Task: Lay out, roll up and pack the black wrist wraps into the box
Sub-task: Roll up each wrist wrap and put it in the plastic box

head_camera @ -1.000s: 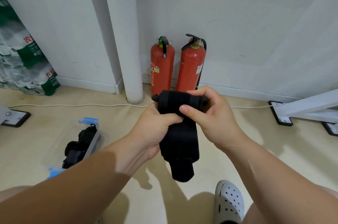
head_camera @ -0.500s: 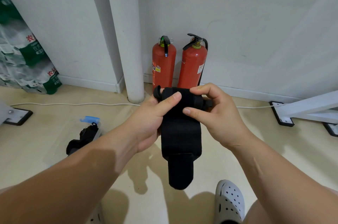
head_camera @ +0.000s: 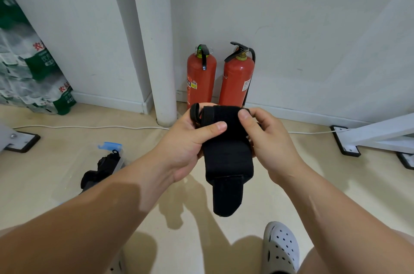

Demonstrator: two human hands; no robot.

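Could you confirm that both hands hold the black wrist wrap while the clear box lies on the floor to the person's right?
Not quite: the head view shows the clear box on the floor to the person's left, not right. The left hand and right hand do hold the black wrist wrap.

The wrist wrap (head_camera: 226,157) between the fingers (head_camera: 215,127) is plain black, and a second wrap (head_camera: 105,166), also black, lies left of the fingers in a clear box (head_camera: 121,161) with a blue clip (head_camera: 111,146). Beyond the fingers stand two red fire extinguishers (head_camera: 201,85) with black handles (head_camera: 203,58) against a white wall (head_camera: 313,27); far left are green-and-white bottle packs (head_camera: 33,72) with red characters (head_camera: 38,45). Below the fingers the floor (head_camera: 291,195) is pale beige, and the clog (head_camera: 280,249) is off-white, dotted with dark holes.
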